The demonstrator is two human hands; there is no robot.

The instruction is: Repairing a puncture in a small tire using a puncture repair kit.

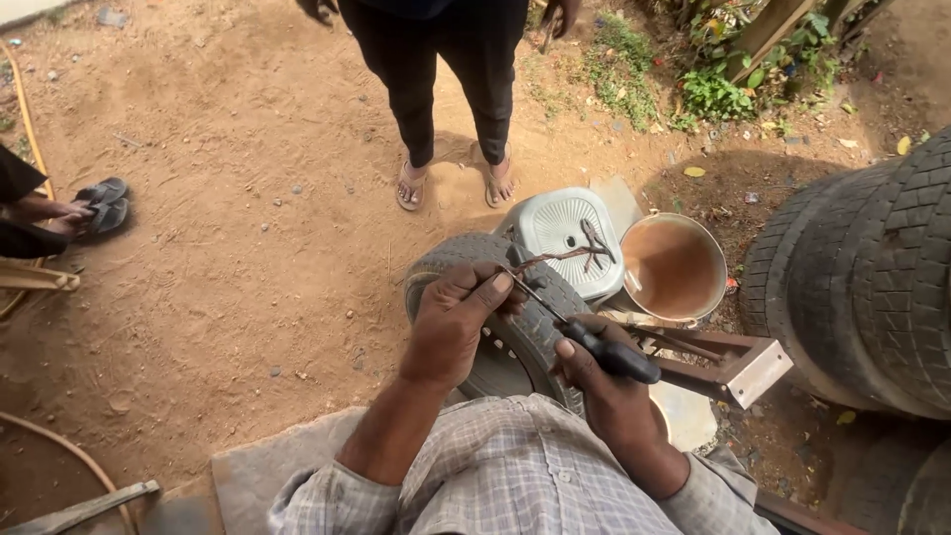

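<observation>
Centrally, right hand [604, 381] gripping tool [584, 332], left hand [458, 322] on tyre [535, 327], open dirt [248, 248] leftward.

Black-handled tool [606, 354], dark grey treaded tyre [540, 317], reddish-brown cord [567, 255], grey-white checked shirt [515, 466], pale grey ribbed stool [565, 238] at 12 o'clock.

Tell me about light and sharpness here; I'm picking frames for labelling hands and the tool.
Head view: bright daylight, soft shadows on the dirt; left hand, right hand and black-handled tool sharp; tyres bend at the right edge, showing wide-angle distortion; no glare.
</observation>
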